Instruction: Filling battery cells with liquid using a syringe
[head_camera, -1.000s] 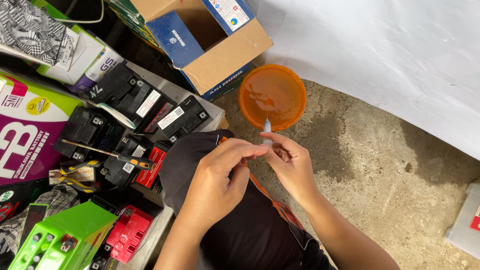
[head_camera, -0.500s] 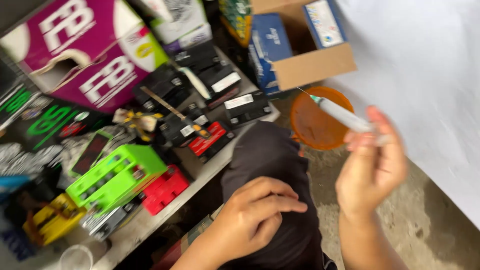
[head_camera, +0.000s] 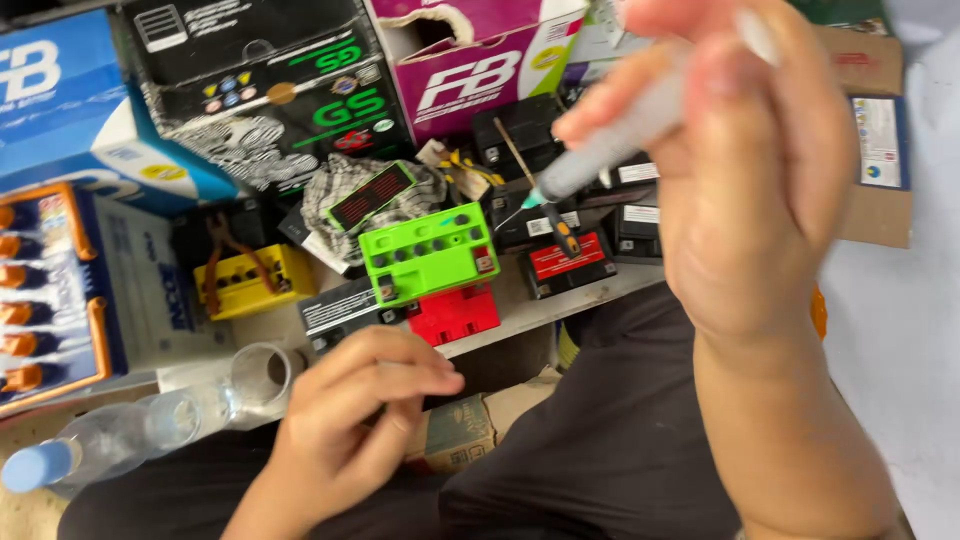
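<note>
Your right hand holds a syringe up close to the camera, blurred: a greyish translucent barrel slanting down to the left, ending in a green hub and a thin needle that points toward the lime-green battery, well above it, not touching anything.

Syringe — now raised, close to camera
</note>
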